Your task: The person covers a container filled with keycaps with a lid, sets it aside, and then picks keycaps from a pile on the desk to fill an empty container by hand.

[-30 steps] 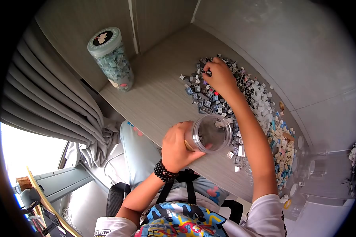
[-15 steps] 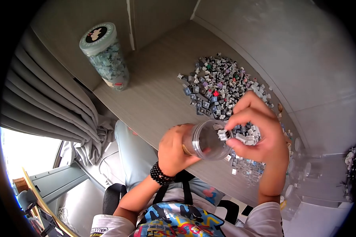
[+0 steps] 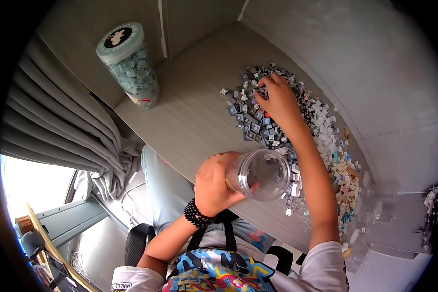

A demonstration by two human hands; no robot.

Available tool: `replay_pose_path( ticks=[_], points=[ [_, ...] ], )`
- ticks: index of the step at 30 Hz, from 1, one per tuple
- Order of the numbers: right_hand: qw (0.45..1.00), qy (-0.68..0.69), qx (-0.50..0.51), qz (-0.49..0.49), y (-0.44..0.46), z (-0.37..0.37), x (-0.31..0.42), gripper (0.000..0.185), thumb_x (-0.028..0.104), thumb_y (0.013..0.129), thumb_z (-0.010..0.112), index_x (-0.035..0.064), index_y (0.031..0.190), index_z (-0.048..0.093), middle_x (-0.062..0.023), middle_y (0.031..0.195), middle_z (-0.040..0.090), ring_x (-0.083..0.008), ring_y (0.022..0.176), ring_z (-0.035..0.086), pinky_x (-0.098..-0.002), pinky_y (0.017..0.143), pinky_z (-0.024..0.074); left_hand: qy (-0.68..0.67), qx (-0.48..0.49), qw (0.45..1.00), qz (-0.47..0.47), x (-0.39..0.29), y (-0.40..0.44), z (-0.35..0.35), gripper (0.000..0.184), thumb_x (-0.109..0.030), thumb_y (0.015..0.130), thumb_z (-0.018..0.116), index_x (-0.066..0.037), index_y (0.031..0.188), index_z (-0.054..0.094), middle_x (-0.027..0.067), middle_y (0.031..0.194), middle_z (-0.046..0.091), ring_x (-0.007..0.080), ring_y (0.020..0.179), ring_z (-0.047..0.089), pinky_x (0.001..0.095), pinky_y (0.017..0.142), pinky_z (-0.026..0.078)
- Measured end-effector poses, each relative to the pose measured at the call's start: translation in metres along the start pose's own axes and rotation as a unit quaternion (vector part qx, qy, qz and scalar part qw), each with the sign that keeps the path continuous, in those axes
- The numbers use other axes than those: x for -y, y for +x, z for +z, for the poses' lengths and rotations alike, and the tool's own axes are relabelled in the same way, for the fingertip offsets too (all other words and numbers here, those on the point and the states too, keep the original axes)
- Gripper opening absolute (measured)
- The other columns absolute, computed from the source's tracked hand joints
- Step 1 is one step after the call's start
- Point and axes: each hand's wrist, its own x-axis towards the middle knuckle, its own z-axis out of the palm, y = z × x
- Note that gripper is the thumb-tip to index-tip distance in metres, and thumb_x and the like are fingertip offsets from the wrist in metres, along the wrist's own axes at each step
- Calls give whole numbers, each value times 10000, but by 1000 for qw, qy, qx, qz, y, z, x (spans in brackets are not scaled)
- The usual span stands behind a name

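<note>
My left hand (image 3: 214, 180) is wrapped around a clear plastic jar (image 3: 267, 175), which tilts with its round mouth toward me and to the right. Whether small pieces lie inside the jar is hard to make out. Over the far part of a heap of small building bricks (image 3: 250, 121) reaches my right hand (image 3: 277, 100). Its thumb and forefinger are apart above grey and black pieces, and no piece shows between them. The bricks in the heap are mostly grey, white and black, with beige and blue ones nearer the right edge. My right forearm hides part of the heap.
A tall lidded jar (image 3: 131, 73) full of pale green pieces stands at the table's back left. Clear empty containers (image 3: 382, 210) are at the right. Grey wall panels (image 3: 321, 58) border the table (image 3: 194, 117). A grey curtain (image 3: 58, 121) hangs at the left.
My right hand has moved from the jar's mouth away to the far part of the heap. The light grey brick it pinched is out of its fingers. My left hand keeps the jar nearly still.
</note>
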Motion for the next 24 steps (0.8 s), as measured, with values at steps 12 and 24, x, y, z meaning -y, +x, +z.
replay_pose_path(
  ticks=[12,24],
  points=[
    [999,11,32,-20,5,4,1,221,141,815,769,37,996,699,-109,1009,606,-314,1063,599,-443,918,519,3,-3,1000,2,-1,0,0,735,-387,663,937,-9,1178,574,168,1062,684,368,914,691,431,792,551],
    [957,277,-36,-80,-61,-165,102,294,73,737,836,53,1010,728,-48,835,590,-170,720,537,-317,589,440,-2,-5,1000,7,-5,3,-1,720,-397,680,924,-24,1189,576,129,1061,694,344,923,684,418,801,544]
  ],
)
